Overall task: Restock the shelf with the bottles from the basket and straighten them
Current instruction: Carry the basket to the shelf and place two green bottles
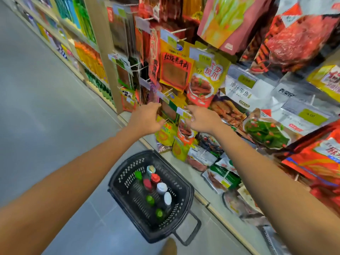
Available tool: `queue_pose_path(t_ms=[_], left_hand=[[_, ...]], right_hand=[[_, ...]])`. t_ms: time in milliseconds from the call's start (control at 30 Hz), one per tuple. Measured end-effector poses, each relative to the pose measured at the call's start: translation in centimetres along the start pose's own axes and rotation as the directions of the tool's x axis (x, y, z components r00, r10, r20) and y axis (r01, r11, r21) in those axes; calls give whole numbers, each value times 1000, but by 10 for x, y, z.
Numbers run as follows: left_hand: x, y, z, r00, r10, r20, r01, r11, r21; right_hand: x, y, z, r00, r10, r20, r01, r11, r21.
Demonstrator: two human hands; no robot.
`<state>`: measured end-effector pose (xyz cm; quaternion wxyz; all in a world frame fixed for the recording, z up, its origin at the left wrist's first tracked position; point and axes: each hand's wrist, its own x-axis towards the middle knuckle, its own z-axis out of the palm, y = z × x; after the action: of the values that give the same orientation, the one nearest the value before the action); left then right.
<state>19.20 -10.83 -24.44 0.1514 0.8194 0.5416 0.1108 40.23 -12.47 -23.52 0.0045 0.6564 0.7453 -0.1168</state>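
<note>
A black basket (184, 183) stands on the floor below my arms. Several bottles stand upright in it, showing green (150, 200), red (155, 178) and white caps (161, 188). Both hands are raised away from the basket, at a rack of hanging snack packets. My left hand (147, 119) has thumb and fingers curled round the left edge of a green-and-brown packet (168, 111). My right hand (202, 120) pinches at the packet's right top corner, beside a white price tag (181, 110).
Snack bags hang on pegs (175, 72) and pile along the low ledge (217, 173) at right. Bottle shelves (88, 57) run along the aisle at far left. Grey floor (46, 107) stretches left of the basket, whose handle (193, 229) points toward me.
</note>
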Motion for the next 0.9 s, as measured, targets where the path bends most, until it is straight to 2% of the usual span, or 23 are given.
queue_pose_path(t_ms=[133,267,400,467,533,667,900], left_hand=[[-30,-19,40,995,-87,48,91,993,-73],[-56,-32,87,974,-210,85,215,975,-61],[-73,-40,136,931,-352,100,361,929,-81],[-82,-45,164,900,-426,93,436,888,-149],[-89,-46,194,842,-531,92,538,815,-215],[-101,-44,254,705,-705,78,695,665,-272],[-129,-62,349,497,-866,56,841,465,-277]], right_hand=[[-1,2,47,998,-39,52,39,999,9],[-3,3,99,986,-68,152,63,997,37],[0,9,148,963,-89,254,77,995,57],[3,15,171,950,-132,284,116,991,73],[10,25,196,938,-162,305,146,986,76],[22,49,251,913,-148,380,104,986,133],[40,78,353,896,-172,410,104,978,184]])
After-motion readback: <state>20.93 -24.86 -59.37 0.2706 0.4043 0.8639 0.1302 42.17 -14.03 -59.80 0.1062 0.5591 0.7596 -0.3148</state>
